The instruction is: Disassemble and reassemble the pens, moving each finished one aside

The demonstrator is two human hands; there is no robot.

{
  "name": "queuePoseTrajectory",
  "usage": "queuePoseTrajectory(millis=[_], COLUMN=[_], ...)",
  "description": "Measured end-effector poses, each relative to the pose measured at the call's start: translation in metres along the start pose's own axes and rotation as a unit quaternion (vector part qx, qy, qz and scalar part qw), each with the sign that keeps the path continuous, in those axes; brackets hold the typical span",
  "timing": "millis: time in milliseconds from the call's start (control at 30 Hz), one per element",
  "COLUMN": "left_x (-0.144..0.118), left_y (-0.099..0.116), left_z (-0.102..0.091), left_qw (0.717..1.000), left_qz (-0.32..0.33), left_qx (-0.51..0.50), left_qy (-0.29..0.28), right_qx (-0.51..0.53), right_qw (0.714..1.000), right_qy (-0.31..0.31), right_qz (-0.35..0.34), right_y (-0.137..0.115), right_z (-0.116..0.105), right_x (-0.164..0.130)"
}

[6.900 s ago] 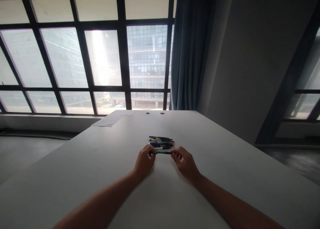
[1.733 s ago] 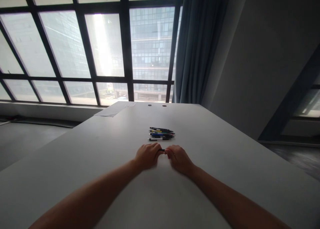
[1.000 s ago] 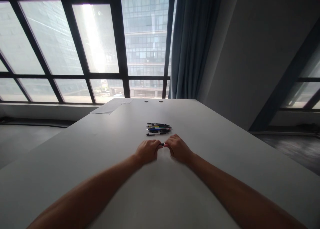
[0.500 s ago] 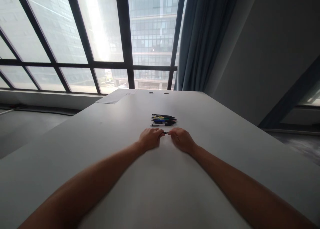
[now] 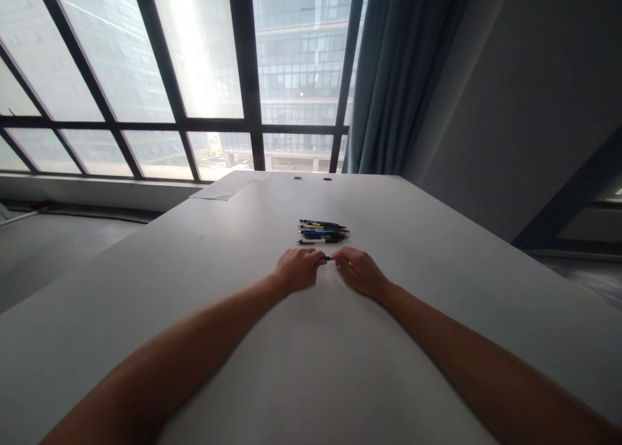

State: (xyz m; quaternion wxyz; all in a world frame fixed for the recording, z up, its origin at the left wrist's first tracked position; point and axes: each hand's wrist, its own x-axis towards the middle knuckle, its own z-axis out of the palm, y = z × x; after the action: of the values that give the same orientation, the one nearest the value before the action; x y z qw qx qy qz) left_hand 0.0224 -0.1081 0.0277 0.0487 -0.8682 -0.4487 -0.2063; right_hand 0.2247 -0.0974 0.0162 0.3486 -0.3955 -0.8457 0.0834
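A small dark pen (image 5: 328,258) is pinched between the left hand (image 5: 297,269) and right hand (image 5: 358,272), fingertips closed on it. A pile of pens (image 5: 322,232) lies at 12 o'clock; paper (image 5: 224,187) at 11 o'clock on the table (image 5: 437,251).

Hands: two, left hand (image 5: 297,268) and right hand (image 5: 357,271), both on the table (image 5: 194,289). Pen (image 5: 328,258) pinched between the fingertips: one, only a short dark stretch shows. Row of pens (image 5: 322,232) just beyond the hands: roughly six, packed side by side, exact number unclear at this distance. Paper sheet (image 5: 226,186) at the far left edge: one. Round holes (image 5: 311,178) near the far edge: two. Curtain (image 5: 389,76): one.
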Motion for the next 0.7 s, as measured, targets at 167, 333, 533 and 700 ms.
queuePoseTrajectory(millis=[167, 333, 533, 700], left_x=[-0.0001, -0.0001, 0.0007, -0.0001], left_y=[0.0005, -0.0001, 0.0015, 0.0006], left_z=[-0.0004, -0.0002, -0.0008, -0.0002], left_qw=[1.0, 1.0, 1.0, 1.0], left_qz=[0.001, 0.004, 0.007, 0.001], left_qx=[0.002, 0.004, 0.0, -0.007], left_qy=[-0.003, -0.005, -0.004, 0.001], right_qx=[0.016, 0.015, 0.015, 0.002], right_qw=[1.0, 1.0, 1.0, 1.0], right_qy=[0.012, -0.008, 0.01, 0.008], right_qz=[0.008, 0.004, 0.014, 0.004], right_y=[0.0, -0.0005, -0.0006, -0.0004], right_z=[0.0008, 0.0018, 0.0026, 0.0016], right_x=[-0.0012, -0.0012, -0.0026, -0.0014])
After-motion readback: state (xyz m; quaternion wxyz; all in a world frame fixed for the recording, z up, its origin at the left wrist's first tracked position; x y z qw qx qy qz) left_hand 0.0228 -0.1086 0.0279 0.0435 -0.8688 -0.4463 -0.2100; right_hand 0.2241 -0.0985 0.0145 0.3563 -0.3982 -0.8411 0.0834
